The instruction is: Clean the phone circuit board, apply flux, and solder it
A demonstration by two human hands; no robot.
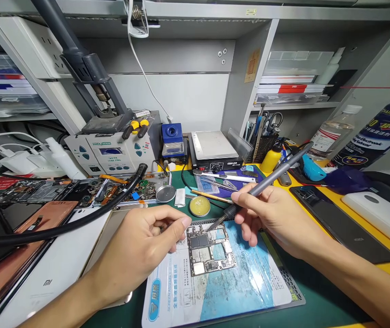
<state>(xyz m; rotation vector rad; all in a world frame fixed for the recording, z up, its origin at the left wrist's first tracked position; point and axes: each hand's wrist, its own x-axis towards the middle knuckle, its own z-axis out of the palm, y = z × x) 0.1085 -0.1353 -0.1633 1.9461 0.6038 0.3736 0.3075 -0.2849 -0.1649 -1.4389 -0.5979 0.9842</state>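
Observation:
A phone circuit board lies on a blue and white printed sheet in front of me. My right hand is closed round a grey soldering iron, held like a pen, its tip touching the board's upper edge. My left hand rests just left of the board with fingers curled and pinched together at the board's top left corner; what they pinch is too small to make out. A round tin of yellow flux sits just behind the board.
A soldering station, a blue tip holder and a hot plate line the back. Opened phones and a black hose lie at left. A dark phone, spray can and bottle stand at right.

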